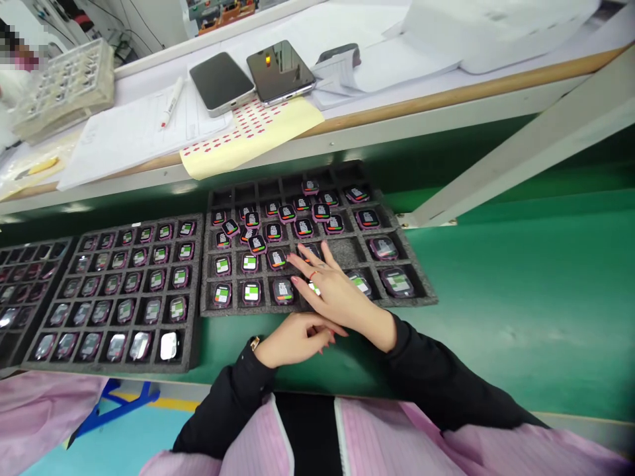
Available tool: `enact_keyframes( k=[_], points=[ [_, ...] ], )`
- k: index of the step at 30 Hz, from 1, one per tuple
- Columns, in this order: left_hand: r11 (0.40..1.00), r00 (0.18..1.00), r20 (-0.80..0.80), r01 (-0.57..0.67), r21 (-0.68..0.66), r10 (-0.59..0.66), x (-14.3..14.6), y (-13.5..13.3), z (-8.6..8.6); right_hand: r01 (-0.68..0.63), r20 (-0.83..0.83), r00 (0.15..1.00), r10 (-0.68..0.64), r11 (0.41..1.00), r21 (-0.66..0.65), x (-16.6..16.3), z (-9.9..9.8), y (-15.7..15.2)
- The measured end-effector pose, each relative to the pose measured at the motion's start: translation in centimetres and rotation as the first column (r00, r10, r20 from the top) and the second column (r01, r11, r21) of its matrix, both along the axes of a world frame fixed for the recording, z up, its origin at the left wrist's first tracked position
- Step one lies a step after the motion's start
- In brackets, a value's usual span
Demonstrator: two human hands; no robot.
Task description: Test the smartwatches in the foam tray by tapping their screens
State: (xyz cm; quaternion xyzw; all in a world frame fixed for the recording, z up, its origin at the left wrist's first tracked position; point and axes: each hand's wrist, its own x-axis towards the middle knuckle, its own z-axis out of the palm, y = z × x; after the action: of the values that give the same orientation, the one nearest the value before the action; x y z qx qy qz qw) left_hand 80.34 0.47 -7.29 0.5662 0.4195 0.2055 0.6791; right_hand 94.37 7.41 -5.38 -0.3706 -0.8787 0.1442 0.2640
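Note:
My right hand point(331, 289) lies over the front row of a black foam tray point(415, 297), fingers stretched out and apart, reaching left across the small square watch-like devices point(251, 292) in its cells. One device shows partly under the fingers. My left hand point(294, 337) rests on the green belt just in front of the tray, under my right wrist, fingers loosely curled with nothing seen in them. Several loose devices point(278, 228) lie piled in the tray's middle rows.
A second foam tray point(194, 344) full of devices sits to the left, a third point(30, 277) beyond it. On the shelf behind lie two phones point(253, 78), a sticker sheet point(248, 135), papers with a pen point(171, 102) and a plastic rack point(64, 86). A white brace point(520, 149) slants at right.

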Motion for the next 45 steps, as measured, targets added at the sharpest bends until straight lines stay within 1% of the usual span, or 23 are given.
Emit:
enact_keyframes(
  k=[5,8,10,12,16,18,20,22,23,25,26,28,29,31,32,34,36,39,42,45],
  points=[
    [1.0,1.0,-0.019,0.001,-0.022,-0.001,0.0,0.2,0.6,0.115,-0.147,0.983,-0.107,0.992,0.047,2.9,-0.4,-0.3],
    [1.0,1.0,-0.019,0.002,-0.028,-0.002,0.0,0.3,0.8,0.153,-0.219,0.966,-0.138,0.987,0.056,3.8,-0.4,-0.8],
    [1.0,1.0,-0.016,-0.002,-0.031,0.001,0.1,0.3,0.7,0.129,-0.255,0.961,-0.107,0.989,0.07,3.7,-0.3,-1.4],
    [0.999,1.0,-0.015,-0.015,-0.03,0.015,0.1,0.3,0.6,0.065,-0.271,0.962,-0.043,0.995,0.072,3.0,0.0,-1.9],
    [0.999,0.999,-0.02,-0.041,-0.013,0.041,0.0,0.3,0.5,-0.067,-0.282,0.957,0.071,0.997,0.025,1.2,0.4,-2.9],
    [0.999,0.999,-0.021,-0.045,-0.006,0.045,-0.1,0.3,0.4,-0.094,-0.292,0.952,0.091,0.996,0.004,0.8,0.5,-3.2],
    [0.999,0.999,-0.016,-0.044,-0.003,0.044,-0.1,0.3,0.4,-0.09,-0.304,0.949,0.085,0.996,-0.003,0.9,0.5,-3.1],
    [0.999,0.999,-0.01,-0.04,-0.005,0.04,0.0,0.3,0.4,-0.052,-0.313,0.948,0.053,0.999,0.01,1.6,0.5,-2.7],
    [0.999,0.999,-0.009,-0.039,-0.007,0.039,0.0,0.3,0.4,-0.007,-0.317,0.948,0.014,1.0,0.021,2.2,0.4,-2.3],
    [0.999,0.999,-0.012,-0.043,-0.004,0.043,0.0,0.2,0.5,0.137,-0.336,0.935,-0.115,0.99,0.042,4.0,0.2,-1.7],
    [0.999,0.999,-0.016,-0.049,0.001,0.049,0.0,0.1,0.5,0.228,-0.35,0.916,-0.197,0.972,0.049,5.0,0.1,-1.4],
    [0.997,0.997,-0.029,-0.074,0.02,0.075,-0.2,-0.3,0.6,0.4,-0.383,0.854,-0.351,0.915,0.051,7.3,-0.2,-0.9],
    [0.995,0.994,-0.047,-0.093,0.044,0.095,-0.4,-0.6,0.7,0.463,-0.396,0.823,-0.408,0.885,0.05,8.4,-0.4,-0.9],
    [0.983,0.984,-0.11,-0.124,0.136,0.14,-0.8,-1.4,0.8,0.54,-0.407,0.779,-0.476,0.84,0.051,10.4,-0.9,-0.9],
    [0.971,0.975,-0.15,-0.133,0.199,0.164,-1.1,-1.8,0.9,0.556,-0.402,0.771,-0.494,0.829,0.049,11.2,-1.2,-1.1],
    [0.938,0.952,-0.219,-0.137,0.318,0.213,-1.5,-2.5,0.9,0.56,-0.375,0.775,-0.509,0.828,0.035,12.3,-1.7,-1.4],
    [0.912,0.935,-0.246,-0.148,0.383,0.255,-1.9,-3.0,0.9,0.549,-0.35,0.785,-0.511,0.836,0.01,12.8,-2.0,-1.7],
    [0.895,0.925,-0.242,-0.177,0.41,0.294,-2.0,-3.2,0.8,0.53,-0.329,0.797,-0.506,0.848,-0.019,12.9,-2.3,-1.8],
    [0.887,0.912,-0.257,-0.191,0.42,0.319,-1.6,-2.7,0.7,0.494,-0.284,0.825,-0.489,0.867,-0.058,12.9,-2.6,-1.6],
    [0.885,0.9,-0.29,-0.181,0.429,0.325,-1.1,-2.1,0.6,0.502,-0.298,0.815,-0.497,0.862,-0.066,12.9,-2.6,-1.5]
  ],
)
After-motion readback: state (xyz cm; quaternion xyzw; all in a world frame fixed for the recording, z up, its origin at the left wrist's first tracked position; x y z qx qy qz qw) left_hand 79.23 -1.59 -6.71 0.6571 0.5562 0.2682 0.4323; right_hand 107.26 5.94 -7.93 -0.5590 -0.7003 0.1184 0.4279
